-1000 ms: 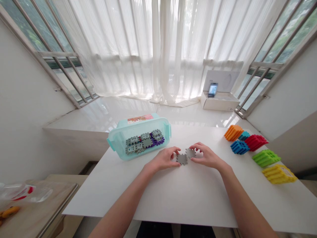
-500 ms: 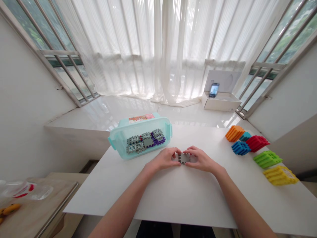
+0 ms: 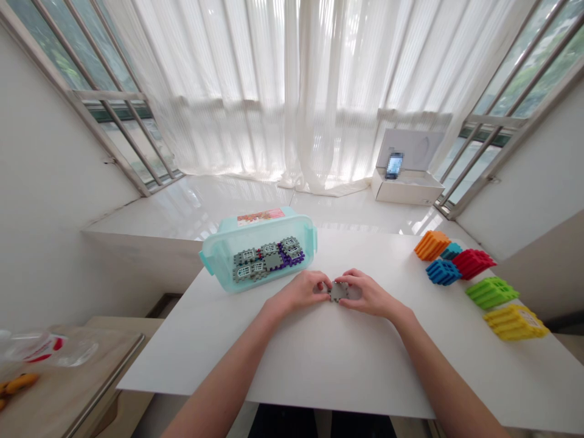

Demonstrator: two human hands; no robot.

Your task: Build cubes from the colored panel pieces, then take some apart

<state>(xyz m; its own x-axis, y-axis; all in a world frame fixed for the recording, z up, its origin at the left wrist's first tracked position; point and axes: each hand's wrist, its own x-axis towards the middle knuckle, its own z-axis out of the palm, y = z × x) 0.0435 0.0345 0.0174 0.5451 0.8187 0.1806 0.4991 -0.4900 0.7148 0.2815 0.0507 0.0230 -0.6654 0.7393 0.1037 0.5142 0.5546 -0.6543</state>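
Between my two hands, low over the white table, is a small grey interlocking tile [image 3: 339, 291] with notched edges. My left hand [image 3: 302, 292] pinches its left side, thumb below and fingers above. On the opposite side, my right hand [image 3: 368, 293] grips the tile's right edge in the same way. Just left of my hands stands a pale teal plastic tub [image 3: 219, 267]. Inside it lie several grey tiles [image 3: 274, 262], some with white window inserts, along with purple pieces [image 3: 292, 260].
Stacks of notched tiles line the table's right side: orange [image 3: 431, 244], blue [image 3: 443, 272], red [image 3: 474, 264], green [image 3: 491, 292] and yellow [image 3: 515, 322]. A white box [image 3: 406, 187] with a phone [image 3: 395, 165] sits on the sill. Lower left, a side table holds a plastic bottle [image 3: 75, 351].
My hands stay around the grey tile with only slight finger shifts. The tub and the coloured stacks have not moved.
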